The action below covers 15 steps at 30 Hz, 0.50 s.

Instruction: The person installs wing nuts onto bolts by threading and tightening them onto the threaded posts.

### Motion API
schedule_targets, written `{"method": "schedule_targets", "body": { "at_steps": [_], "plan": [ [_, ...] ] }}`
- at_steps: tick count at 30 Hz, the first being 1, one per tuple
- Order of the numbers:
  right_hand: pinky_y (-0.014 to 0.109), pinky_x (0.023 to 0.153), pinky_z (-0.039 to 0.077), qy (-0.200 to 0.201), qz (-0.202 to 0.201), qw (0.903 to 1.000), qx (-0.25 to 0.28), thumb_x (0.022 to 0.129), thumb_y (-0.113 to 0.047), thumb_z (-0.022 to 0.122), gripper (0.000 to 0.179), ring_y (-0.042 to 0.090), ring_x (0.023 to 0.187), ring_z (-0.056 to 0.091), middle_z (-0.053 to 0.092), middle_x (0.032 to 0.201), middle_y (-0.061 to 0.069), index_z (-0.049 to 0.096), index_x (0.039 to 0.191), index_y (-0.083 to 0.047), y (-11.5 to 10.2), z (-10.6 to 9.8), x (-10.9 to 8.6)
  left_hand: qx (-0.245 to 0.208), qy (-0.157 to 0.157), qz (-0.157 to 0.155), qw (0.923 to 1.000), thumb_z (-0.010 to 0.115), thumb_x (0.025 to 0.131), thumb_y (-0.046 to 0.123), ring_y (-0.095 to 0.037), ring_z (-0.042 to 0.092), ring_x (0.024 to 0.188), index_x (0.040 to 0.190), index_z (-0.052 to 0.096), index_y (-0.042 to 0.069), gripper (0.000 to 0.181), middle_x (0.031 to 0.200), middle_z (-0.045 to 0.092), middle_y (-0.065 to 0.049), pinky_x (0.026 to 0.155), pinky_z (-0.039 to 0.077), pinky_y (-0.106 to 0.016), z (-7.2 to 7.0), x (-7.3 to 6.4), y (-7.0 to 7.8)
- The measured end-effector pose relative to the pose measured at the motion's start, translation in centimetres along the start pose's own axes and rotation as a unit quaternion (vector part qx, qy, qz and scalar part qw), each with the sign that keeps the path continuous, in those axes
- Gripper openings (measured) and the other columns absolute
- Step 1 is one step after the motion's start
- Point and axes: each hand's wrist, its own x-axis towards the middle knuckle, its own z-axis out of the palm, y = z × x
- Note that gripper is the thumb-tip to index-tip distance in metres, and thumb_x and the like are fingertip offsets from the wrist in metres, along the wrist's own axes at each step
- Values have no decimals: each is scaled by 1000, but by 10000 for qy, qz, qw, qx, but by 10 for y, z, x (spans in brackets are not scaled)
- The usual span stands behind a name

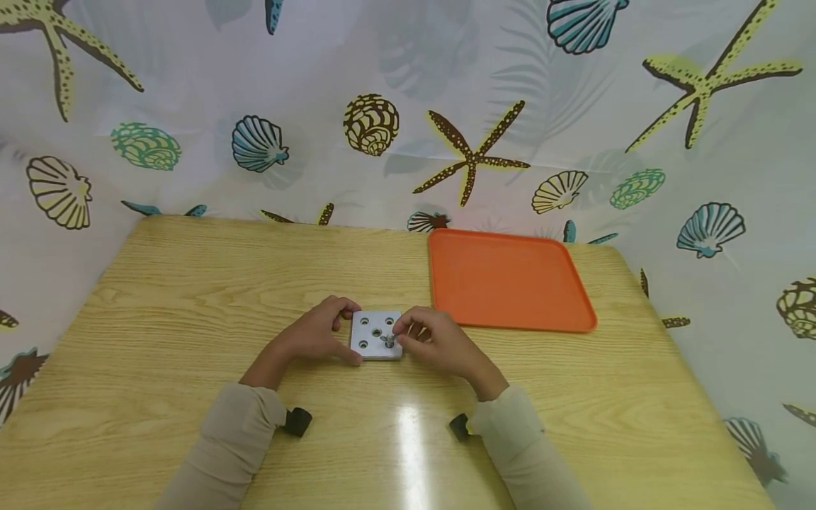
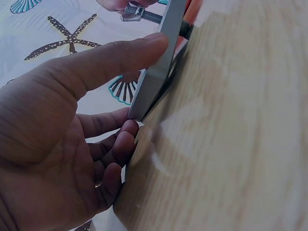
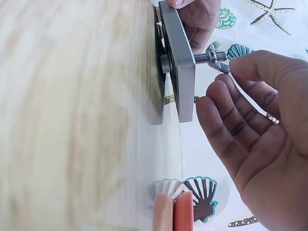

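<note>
A square silver metal plate (image 1: pixel 372 353) with several round holes lies near the middle of the table. A bolt (image 3: pixel 201 58) stands up through its near right hole, its head showing beneath the plate in the right wrist view. On the bolt's threaded shank sits a wing nut (image 3: pixel 219 56). My left hand (image 1: pixel 314 333) holds the plate at its left side, thumb at the near corner and fingers at the far one. With thumb and forefinger at one wing, my right hand (image 1: pixel 440 342) pinches the wing nut; its other fingers are loosely bent.
An orange tray (image 1: pixel 510 280) lies at the back right of the wooden table (image 1: pixel 191 283). Behind the table hangs a white cloth (image 1: pixel 319 71) printed with shells and starfish. In the right wrist view the plate stands slightly off the tabletop.
</note>
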Motion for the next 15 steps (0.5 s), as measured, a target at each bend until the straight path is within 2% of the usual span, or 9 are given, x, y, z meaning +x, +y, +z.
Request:
{"method": "schedule_targets", "body": {
  "at_steps": [9,15],
  "plan": [
    [24,71,51,-67,34,10000,-48,95,-9,64,6,10,80,59,70,91,6,69,98,-7,2,1,-4,65,52,-35,10000,93,68,28,-21,41,94,135,51,7,83,119,49,-10,80,37,-33,4,-3,3],
    [24,72,52,-147,89,9998,-54,96,-11,63,10,10,80,60,70,92,7,69,103,-8,1,1,-6,93,65,-82,9999,93,68,29,-21,41,95,136,51,6,83,119,49,-9,80,37,-33,7,-5,4]
  ]
}}
